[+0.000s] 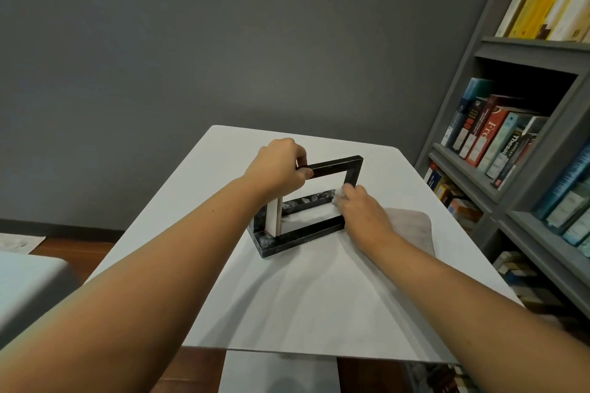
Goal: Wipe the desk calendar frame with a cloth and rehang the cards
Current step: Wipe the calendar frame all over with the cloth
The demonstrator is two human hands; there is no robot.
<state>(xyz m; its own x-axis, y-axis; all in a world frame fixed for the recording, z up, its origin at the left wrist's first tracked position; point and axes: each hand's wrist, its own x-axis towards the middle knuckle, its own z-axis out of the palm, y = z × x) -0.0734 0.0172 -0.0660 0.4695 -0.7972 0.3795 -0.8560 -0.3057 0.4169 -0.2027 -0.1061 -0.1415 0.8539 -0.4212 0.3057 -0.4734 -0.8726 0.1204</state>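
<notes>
A black desk calendar frame (338, 166) stands on the white table (319, 297). My left hand (277, 166) grips the left end of its top bar. A stack of white cards (274, 217) stands upright inside the frame at its left side, under my left wrist. My right hand (360, 207) holds something small and pale against the frame's lower right corner; what it is cannot be made out. A beige cloth (412, 226) lies flat on the table just right of the frame, partly under my right forearm.
A grey bookshelf (510, 169) full of books stands close along the table's right side. A grey wall is behind the table. A pale grey surface (28, 284) sits low at the left, over a wooden floor.
</notes>
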